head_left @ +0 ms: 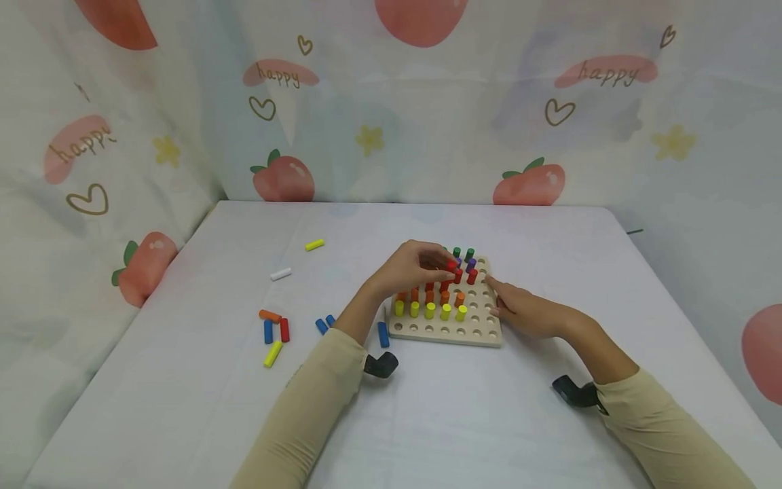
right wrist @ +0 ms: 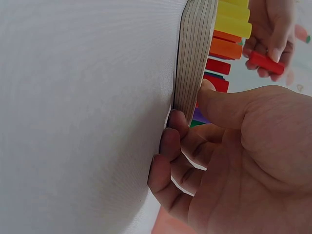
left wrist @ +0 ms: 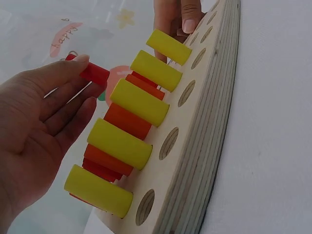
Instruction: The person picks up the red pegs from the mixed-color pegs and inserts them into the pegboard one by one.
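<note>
My left hand [head_left: 408,272] pinches a red peg [left wrist: 96,74] between thumb and fingers, held above the wooden pegboard [head_left: 436,333]. Below it, rows of yellow pegs [head_left: 430,311], orange pegs [head_left: 459,299] and red pegs [head_left: 472,276] stand upright in the holes. Farther back are purple pegs [head_left: 471,263] and green pegs [head_left: 470,253], some hidden by the left hand. At the board's right edge, my right hand [head_left: 531,311] grips the board, with the thumb at its top edge and curled fingers against its side.
Left of the board lie loose blue pegs [head_left: 383,334]. Farther left, an orange peg [head_left: 270,316], a red peg [head_left: 284,330], a blue peg and a yellow peg [head_left: 273,354] are grouped. A white peg [head_left: 281,274] and another yellow peg [head_left: 314,244] lie behind them.
</note>
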Motion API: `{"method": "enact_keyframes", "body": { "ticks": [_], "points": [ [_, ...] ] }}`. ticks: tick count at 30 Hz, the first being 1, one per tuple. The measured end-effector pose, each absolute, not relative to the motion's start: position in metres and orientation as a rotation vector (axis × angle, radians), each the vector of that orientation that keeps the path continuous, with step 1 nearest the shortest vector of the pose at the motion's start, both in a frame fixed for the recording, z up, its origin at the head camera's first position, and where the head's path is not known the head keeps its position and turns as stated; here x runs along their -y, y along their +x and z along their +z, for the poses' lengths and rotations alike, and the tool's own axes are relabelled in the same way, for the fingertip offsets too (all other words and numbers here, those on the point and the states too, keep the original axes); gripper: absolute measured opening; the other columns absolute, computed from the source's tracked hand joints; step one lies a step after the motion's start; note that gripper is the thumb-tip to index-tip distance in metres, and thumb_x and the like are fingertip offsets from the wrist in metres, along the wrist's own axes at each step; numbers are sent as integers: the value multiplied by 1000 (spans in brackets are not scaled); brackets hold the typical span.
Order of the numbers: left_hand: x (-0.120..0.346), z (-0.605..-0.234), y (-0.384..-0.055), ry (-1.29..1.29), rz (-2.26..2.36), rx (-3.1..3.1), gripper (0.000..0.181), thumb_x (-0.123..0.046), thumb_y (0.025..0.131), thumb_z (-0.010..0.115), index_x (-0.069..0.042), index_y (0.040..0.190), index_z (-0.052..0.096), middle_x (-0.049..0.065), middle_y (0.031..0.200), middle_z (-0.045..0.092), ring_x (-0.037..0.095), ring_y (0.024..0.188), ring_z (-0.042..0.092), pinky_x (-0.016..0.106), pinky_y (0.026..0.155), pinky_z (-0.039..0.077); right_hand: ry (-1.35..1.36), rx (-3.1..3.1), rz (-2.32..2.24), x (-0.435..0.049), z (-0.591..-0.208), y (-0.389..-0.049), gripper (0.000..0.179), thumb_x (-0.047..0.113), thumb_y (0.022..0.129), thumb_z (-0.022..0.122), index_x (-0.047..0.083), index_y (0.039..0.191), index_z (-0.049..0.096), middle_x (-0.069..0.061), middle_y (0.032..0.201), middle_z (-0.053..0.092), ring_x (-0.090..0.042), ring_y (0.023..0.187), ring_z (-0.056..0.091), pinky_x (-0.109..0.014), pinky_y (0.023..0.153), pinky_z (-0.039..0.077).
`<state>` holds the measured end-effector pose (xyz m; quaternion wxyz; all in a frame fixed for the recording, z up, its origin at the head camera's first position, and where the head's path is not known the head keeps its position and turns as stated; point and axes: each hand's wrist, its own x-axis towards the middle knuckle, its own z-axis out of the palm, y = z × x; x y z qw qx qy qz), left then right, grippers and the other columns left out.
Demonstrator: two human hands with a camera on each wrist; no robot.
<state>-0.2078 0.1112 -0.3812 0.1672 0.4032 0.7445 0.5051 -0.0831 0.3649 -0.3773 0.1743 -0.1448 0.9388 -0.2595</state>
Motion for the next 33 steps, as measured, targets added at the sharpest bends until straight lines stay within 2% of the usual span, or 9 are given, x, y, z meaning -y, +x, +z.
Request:
{"method": "enact_keyframes", "body": {
  "ticks": [17, 23, 28, 33],
  "points": [
    [-121, -391, -203, 1147, 1427, -2126, 28, -18, 97, 76, -6, 123, 74, -9, 106, 73, 8, 98, 68, 23, 89, 54, -431, -2660, -747, -364, -374, -82, 71, 23, 111, 50, -14, 158, 12, -37, 160, 22, -53, 147, 23, -66, 114, 24],
    [-121, -392, -202, 1145, 1474, -2099, 26, -15, 96, 76, -7, 121, 75, -9, 105, 73, 10, 97, 69, 25, 88, 55, -425, -2658, -742, -364, -376, -83, 71, 23, 111, 50, -13, 158, 12, -37, 161, 21, -53, 148, 22, -66, 115, 23],
    [-122, -392, -201, 1136, 1492, -2094, 21, -15, 96, 76, -12, 118, 75, -9, 106, 73, 9, 97, 69, 24, 88, 55, -409, -2653, -737, -366, -377, -84, 72, 24, 111, 50, -11, 159, 10, -35, 162, 19, -52, 149, 20, -65, 115, 22],
    [-123, -393, -200, 1125, 1484, -2095, 22, -13, 97, 74, -10, 119, 74, -7, 106, 72, 9, 96, 69, 24, 87, 55, -416, -2656, -736, -367, -378, -85, 72, 24, 111, 50, -11, 159, 10, -35, 162, 19, -52, 149, 20, -65, 115, 23]
  ]
}}
